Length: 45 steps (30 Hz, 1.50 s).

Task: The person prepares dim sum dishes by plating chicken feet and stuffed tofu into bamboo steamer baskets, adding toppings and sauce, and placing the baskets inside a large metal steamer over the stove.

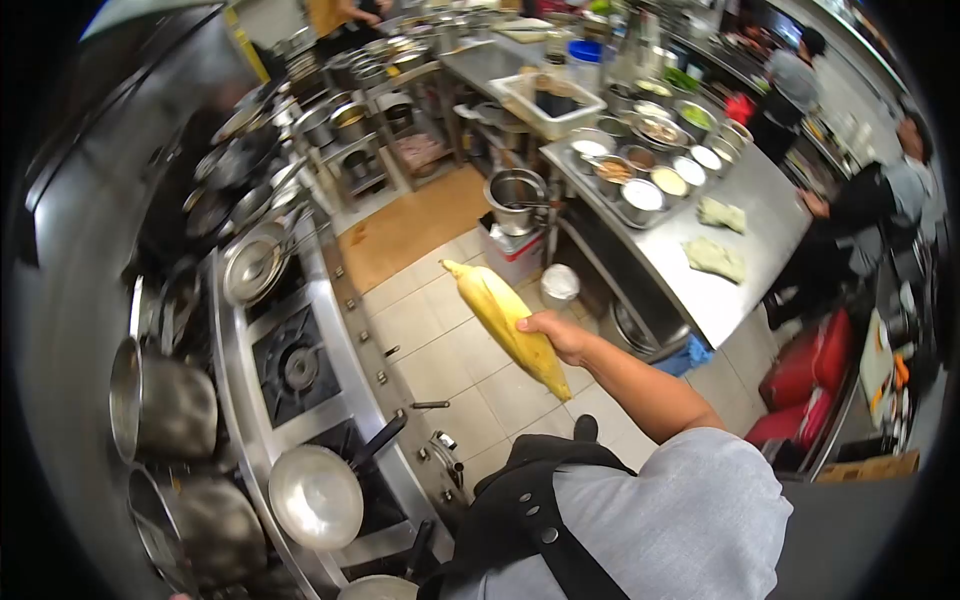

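Note:
My right hand (555, 336) is closed around the middle of a large yellow plantain-like fruit (500, 318), held above the tiled floor. The fruit slants from its stem at upper left to its tip at lower right, between the stove and the steel table. Of my left hand (180, 597) only a skin-coloured sliver seems to show at the bottom-left edge, and its fingers cannot be made out. A light metal pan (316, 497) sits on the stove (240, 400) to the left.
Large pots (180, 410) stand left of the stove. Food containers and two folded cloths (714, 258) lie on the steel table (735, 300). A bucket (559, 286) stands on the floor. Co-workers (880, 190) are at the right and in the back, near red bags (808, 365).

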Each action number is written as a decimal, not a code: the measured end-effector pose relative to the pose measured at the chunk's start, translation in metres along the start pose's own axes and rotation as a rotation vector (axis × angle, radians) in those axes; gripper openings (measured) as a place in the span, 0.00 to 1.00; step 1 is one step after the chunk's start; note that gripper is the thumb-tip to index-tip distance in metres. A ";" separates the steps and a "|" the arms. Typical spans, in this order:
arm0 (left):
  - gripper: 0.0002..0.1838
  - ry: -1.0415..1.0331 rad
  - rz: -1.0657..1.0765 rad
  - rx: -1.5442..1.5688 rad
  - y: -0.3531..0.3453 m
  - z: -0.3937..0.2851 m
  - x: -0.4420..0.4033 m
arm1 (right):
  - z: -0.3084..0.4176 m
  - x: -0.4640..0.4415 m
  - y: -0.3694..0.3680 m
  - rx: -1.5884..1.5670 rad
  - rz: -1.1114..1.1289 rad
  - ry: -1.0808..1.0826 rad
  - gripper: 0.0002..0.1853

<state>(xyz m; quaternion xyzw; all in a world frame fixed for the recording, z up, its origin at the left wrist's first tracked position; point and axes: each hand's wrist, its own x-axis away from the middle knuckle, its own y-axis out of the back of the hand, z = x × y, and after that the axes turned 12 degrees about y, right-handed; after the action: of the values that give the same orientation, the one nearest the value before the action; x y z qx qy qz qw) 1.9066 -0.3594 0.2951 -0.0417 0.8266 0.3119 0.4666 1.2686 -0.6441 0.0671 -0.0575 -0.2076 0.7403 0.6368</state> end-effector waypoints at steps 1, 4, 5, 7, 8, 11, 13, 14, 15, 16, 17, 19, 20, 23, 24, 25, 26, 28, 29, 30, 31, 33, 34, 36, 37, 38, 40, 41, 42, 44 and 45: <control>0.11 -0.177 -0.005 -0.123 -0.037 0.009 0.028 | 0.006 0.015 0.028 -0.031 -0.075 0.024 0.22; 0.18 0.229 0.623 0.484 -0.121 -0.078 0.137 | 0.025 0.063 0.121 -0.068 -0.283 0.116 0.21; 0.17 0.207 0.744 0.463 -0.103 -0.150 0.174 | 0.033 0.081 0.150 0.001 -0.386 0.150 0.21; 0.18 0.460 1.003 0.591 -0.125 -0.209 0.237 | 0.047 0.116 0.200 0.141 -0.582 0.199 0.21; 0.18 0.435 1.082 0.618 -0.121 -0.245 0.264 | 0.047 0.129 0.227 0.233 -0.660 0.248 0.21; 0.18 0.377 1.364 0.627 -0.113 -0.332 0.322 | 0.061 0.157 0.289 0.401 -0.886 0.139 0.21; 0.18 0.247 1.523 0.643 -0.109 -0.388 0.356 | 0.063 0.155 0.316 0.293 -0.977 0.276 0.23; 0.18 0.133 1.577 0.644 -0.108 -0.417 0.376 | 0.062 0.152 0.325 0.239 -1.020 0.347 0.23; 0.18 0.019 1.629 0.644 -0.108 -0.445 0.397 | 0.059 0.148 0.329 0.209 -1.030 0.364 0.24; 0.19 -0.231 1.629 0.732 -0.112 -0.474 0.420 | 0.058 0.142 0.331 0.179 -1.039 0.385 0.25; 0.19 -0.342 1.712 0.799 -0.094 -0.517 0.437 | 0.058 0.136 0.331 0.148 -1.048 0.404 0.25; 0.21 -0.575 1.793 0.899 -0.081 -0.592 0.482 | 0.057 0.129 0.323 0.181 -1.093 0.335 0.27; 0.25 -0.661 1.837 0.935 -0.073 -0.626 0.507 | 0.055 0.124 0.318 0.199 -1.115 0.300 0.28; 0.26 -0.609 2.029 1.024 -0.102 -0.691 0.593 | 0.037 0.105 0.315 0.292 -1.162 0.272 0.31; 0.26 -0.563 2.127 0.962 -0.118 -0.706 0.616 | 0.032 0.101 0.316 0.361 -1.124 0.224 0.31; 0.26 -0.522 2.228 0.896 -0.125 -0.718 0.633 | 0.029 0.101 0.318 0.428 -1.091 0.173 0.32; 0.24 -0.674 2.122 0.788 -0.130 -0.724 0.639 | 0.035 0.107 0.322 0.512 -0.985 0.055 0.31; 0.22 -0.837 2.038 0.700 -0.139 -0.733 0.647 | 0.040 0.120 0.323 0.768 -1.093 0.109 0.27; 0.22 -0.834 2.074 0.696 -0.142 -0.732 0.650 | 0.045 0.127 0.329 0.904 -1.160 0.112 0.25; 0.23 -0.808 2.139 0.706 -0.131 -0.736 0.642 | 0.049 0.132 0.345 1.077 -1.240 0.141 0.24; 0.24 -0.806 2.127 0.685 -0.135 -0.739 0.645 | 0.055 0.133 0.359 1.254 -1.302 0.158 0.24; 0.33 -0.765 2.025 0.656 -0.154 -0.737 0.670 | 0.066 0.140 0.373 1.401 -1.261 0.011 0.30; 0.34 -0.806 1.977 0.617 -0.142 -0.743 0.664 | 0.054 0.140 0.385 1.435 -1.215 -0.031 0.30; 0.33 -0.860 1.915 0.598 -0.128 -0.757 0.660 | 0.043 0.140 0.397 1.524 -1.193 -0.001 0.24; 0.32 -0.876 1.914 0.611 -0.130 -0.762 0.664 | 0.043 0.142 0.401 1.485 -1.188 -0.036 0.21; 0.31 -0.887 1.914 0.619 -0.132 -0.761 0.669 | 0.045 0.148 0.399 1.445 -1.177 -0.071 0.18; 0.27 -0.742 2.162 0.677 -0.159 -0.761 0.688 | 0.043 0.155 0.401 1.415 -1.210 -0.150 0.11; 0.25 -0.670 2.283 0.701 -0.164 -0.765 0.697 | 0.042 0.158 0.402 1.394 -1.249 -0.110 0.12; 0.20 -0.586 2.432 0.641 -0.151 -0.770 0.679 | 0.040 0.163 0.402 1.373 -1.287 -0.069 0.12; 0.15 -0.406 2.691 0.489 -0.153 -0.778 0.664 | 0.028 0.170 0.406 1.320 -1.331 0.101 0.14; 0.14 -0.375 2.751 0.438 -0.152 -0.782 0.657 | 0.029 0.174 0.407 1.238 -1.328 0.178 0.15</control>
<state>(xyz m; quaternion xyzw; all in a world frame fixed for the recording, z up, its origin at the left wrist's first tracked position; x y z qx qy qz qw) 1.0098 -0.7692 -0.0120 0.9039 0.1629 0.3802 -0.1089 0.8528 -0.5245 -0.0303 0.3690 0.2863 0.1937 0.8627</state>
